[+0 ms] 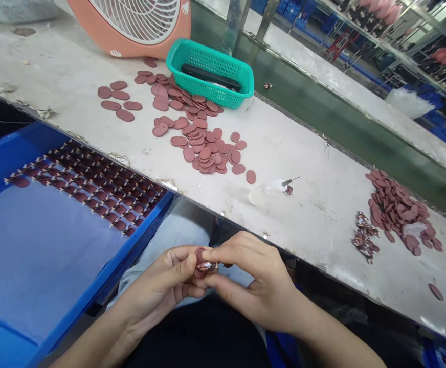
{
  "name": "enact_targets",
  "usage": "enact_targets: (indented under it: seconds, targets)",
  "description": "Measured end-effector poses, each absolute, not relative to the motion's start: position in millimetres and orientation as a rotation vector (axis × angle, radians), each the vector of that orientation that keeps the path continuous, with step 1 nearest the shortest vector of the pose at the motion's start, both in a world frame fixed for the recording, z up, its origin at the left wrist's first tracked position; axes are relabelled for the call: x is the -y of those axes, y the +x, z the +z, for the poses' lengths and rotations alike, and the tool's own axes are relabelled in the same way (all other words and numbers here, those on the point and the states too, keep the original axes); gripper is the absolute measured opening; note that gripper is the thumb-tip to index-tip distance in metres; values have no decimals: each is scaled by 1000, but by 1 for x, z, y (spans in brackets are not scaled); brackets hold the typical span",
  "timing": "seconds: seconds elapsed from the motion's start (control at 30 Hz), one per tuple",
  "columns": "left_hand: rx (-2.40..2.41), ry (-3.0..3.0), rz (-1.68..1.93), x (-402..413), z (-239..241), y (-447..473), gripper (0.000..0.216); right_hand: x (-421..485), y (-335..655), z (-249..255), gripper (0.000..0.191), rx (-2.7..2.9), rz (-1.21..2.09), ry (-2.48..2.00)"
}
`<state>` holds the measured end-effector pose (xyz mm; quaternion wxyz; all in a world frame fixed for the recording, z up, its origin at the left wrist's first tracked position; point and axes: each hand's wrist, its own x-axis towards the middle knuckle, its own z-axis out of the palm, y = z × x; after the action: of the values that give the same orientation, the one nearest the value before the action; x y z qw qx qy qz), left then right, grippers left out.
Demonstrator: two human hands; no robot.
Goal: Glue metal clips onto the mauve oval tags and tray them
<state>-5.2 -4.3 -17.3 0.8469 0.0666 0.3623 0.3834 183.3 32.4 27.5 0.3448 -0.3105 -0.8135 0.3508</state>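
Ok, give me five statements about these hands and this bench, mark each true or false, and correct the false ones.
1. The left hand and right hand together pinch a small reddish oval piece above the person's lap. True.
2. The right hand rests flat on the white bench. False: it is raised off the bench, in front of its edge.
3. The teal plastic basket stands under the bench. False: it sits on the bench and holds a black object.
4. The blue tray left of the hands holds rows of small reddish pieces. True.
5. The loose reddish ovals form one single heap. False: a separate mass lies further right.
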Motion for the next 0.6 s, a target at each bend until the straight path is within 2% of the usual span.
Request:
enact_targets:
  seconds: [0.07, 0.1, 0.27, 0.4, 0.6]
  targets:
    - [-753, 89, 806, 4, -17, -7, 30, -33, 183, 29, 50, 2077, 906, -812]
    - [-758, 62, 806, 3, -17, -8, 32, -33, 183, 29, 54, 2042, 900, -822]
    - [-774, 21, 826, 4, -20, -13, 37, -34, 179, 28, 25, 1951, 952, -896]
    - [-751, 49, 853, 4, -23, -15, 30, -34, 173, 26, 24, 1953, 1060, -927]
    - [-703, 101, 863, 3, -22, -20, 38, -37, 162, 24, 18, 1956, 1126, -920]
